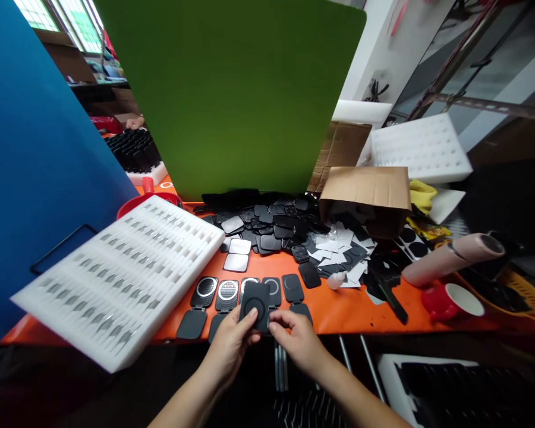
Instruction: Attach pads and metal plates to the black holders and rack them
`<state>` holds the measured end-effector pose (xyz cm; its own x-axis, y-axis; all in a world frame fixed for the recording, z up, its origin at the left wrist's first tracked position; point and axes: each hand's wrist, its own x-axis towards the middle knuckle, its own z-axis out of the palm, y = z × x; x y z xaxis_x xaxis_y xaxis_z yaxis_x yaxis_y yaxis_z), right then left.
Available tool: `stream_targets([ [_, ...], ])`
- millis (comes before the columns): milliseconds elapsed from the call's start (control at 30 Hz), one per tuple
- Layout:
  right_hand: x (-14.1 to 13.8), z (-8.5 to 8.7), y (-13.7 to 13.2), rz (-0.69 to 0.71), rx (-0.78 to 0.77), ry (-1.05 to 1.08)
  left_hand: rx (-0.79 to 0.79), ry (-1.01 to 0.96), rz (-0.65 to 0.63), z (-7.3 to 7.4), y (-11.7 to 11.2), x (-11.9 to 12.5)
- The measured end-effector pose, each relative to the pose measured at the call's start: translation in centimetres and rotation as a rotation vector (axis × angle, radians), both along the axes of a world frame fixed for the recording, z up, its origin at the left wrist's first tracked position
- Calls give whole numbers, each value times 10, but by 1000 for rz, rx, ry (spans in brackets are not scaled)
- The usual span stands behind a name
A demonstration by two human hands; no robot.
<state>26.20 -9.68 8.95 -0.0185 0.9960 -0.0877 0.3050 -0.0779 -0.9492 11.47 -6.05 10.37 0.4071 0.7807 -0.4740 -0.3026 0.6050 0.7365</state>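
My left hand (234, 339) grips a black folding charger pad (255, 297) with a round ring mark on its face, thumb on top. At the pad's lower right edge, the thumb and fingers of my right hand (298, 339) are pinched together. Whether a small piece sits between those fingertips is hidden. Just beyond my hands, a row of opened hinged charger pads (204, 291) lies along the orange table (339, 309). Some show silvery ring parts, such as the one with a bright ring (227, 289); others have plain dark faces (292, 287).
A white foam tray (129, 279) with slotted rows leans at left. Piles of black plates (267, 229) and white paper pieces (339, 249) lie behind. At right are a small bottle (336, 280), pink tumbler (455, 257), red mug (450, 302) and cardboard box (365, 184). A green partition (241, 95) stands behind.
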Motion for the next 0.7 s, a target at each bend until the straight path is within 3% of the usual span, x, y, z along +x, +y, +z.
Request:
stream_targets([
  [167,-3,-8,-17,-3,52,-187,-79,92,-47,-11,-16,-20],
  [333,3,1,-22,377,323,-454,-248,67,-13,-19,-25,-37],
  [467,3,6,-18,483,386,-646,-348,-16,-95,-19,-26,-44],
  [700,-5,1,-13,575,405,-589,-464,-145,-132,-22,-29,-51],
])
